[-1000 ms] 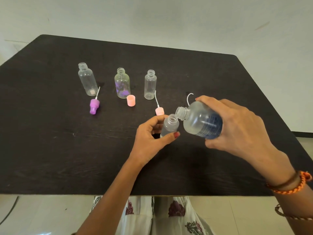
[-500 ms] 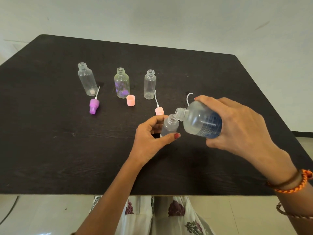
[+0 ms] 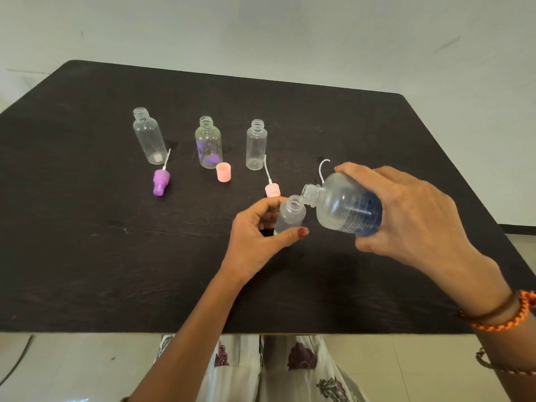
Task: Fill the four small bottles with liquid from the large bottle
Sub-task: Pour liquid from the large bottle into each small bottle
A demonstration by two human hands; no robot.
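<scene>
The left hand (image 3: 256,239) gripped a small bottle (image 3: 290,214); the right hand (image 3: 406,216) clasped the tilted large bottle (image 3: 345,208). Three far bottles (image 3: 256,145) looked unfilled.

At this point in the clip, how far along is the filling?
Done: nothing clearly; all caps are off. In hand: the right hand tips the large bottle over the small bottle gripped by the left hand. Left: three open bottles standing on the table look unfilled.

Dark wooden table (image 3: 87,256), pale wall (image 3: 261,30) behind, light floor (image 3: 72,367) below, floral-print fabric (image 3: 290,367) at near edge.
</scene>
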